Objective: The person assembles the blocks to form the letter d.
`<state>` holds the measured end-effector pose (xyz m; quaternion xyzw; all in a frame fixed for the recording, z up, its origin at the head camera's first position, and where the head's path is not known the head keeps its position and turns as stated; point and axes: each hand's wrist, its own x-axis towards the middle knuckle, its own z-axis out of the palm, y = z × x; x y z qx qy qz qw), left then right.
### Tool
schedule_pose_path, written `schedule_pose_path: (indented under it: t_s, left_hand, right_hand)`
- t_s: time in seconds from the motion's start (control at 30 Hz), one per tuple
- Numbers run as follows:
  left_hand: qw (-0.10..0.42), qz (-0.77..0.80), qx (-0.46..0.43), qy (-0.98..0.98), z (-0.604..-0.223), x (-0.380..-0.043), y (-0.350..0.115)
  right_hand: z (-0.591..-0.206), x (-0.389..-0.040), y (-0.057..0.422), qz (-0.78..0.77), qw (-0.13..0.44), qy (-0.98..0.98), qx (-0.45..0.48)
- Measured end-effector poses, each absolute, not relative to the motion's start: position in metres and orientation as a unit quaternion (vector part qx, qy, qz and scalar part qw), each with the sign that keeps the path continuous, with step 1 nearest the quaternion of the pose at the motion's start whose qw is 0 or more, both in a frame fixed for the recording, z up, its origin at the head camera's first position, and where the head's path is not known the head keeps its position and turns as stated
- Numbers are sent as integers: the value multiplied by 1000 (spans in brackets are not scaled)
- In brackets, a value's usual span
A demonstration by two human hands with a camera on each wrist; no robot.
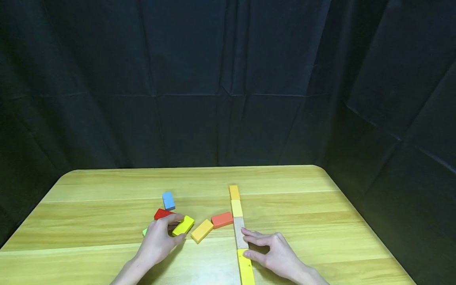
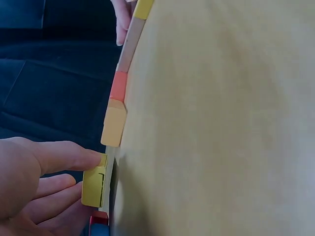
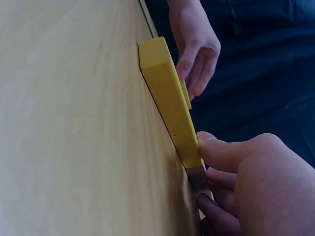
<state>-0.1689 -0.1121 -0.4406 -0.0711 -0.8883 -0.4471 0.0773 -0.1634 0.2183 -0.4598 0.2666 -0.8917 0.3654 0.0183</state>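
Between thumb and fingertips, my left hand pinches a yellow block, tilted and held over the table in the left wrist view. My right hand rests against the right side of a straight row, thumb on a long yellow block and fingertips along a grey block. Farther up that row come a pale yellow block and an orange block. A coral red block branches off leftward, with a light orange block angled at its corner.
Behind my left hand lies a red block, partly covered by the fingers. A blue block sits beyond it, and a bit of a green block shows beside the wrist. Dark curtains hang behind the wooden table.
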Motion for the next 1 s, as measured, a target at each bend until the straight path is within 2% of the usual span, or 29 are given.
schedule_pose_path:
  t_s: [0.67, 1.0]
  left_hand:
    - [68, -416, -74, -904, -441, -141, -118]
    - [37, -414, -85, -905, -440, -137, -121]
  right_hand:
    - [-460, -163, 219, 366, 15, -893, 261]
    - [-460, -163, 219, 370, 18, -892, 261]
